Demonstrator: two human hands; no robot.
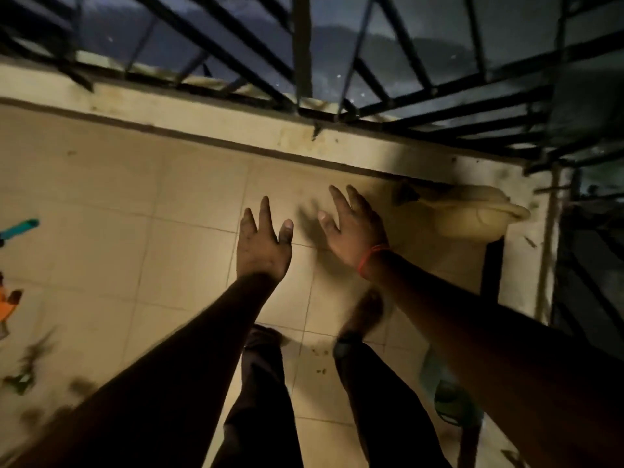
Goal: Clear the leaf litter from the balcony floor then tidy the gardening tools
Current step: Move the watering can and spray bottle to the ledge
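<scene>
Both bare forearms fill the lower half of my view, reaching out to twelve o'clock over the pale square-tiled balcony floor (189, 231). At their ends my left hand (263, 246) is flat with its fingers spread and nothing in it, grime dark on the back; my right hand (353, 228), a red thread band at the wrist, is spread too and just as empty, a little blurred. Neither touches anything. Below them I see my own dark trouser legs and feet on the tiles. Off at two o'clock, against the foot of the low wall, lies a cream plastic watering can (472, 214) on its side, near my right hand but apart from it. Leaf litter remains: dark scraps of leaf and twig (30, 369) smeared across the tiles at eight o'clock, a few crumbs (319, 361) between my feet, more at five o'clock. At nine o'clock a teal-handled tool (20, 228) pokes in from the edge, and below it something orange (8, 304) that I cannot make out. I judge I am between steps, the clearing only partly done. Next I should turn to eight o'clock, crouch, and gather that litter in cupped hands before lifting the tools and the can.
</scene>
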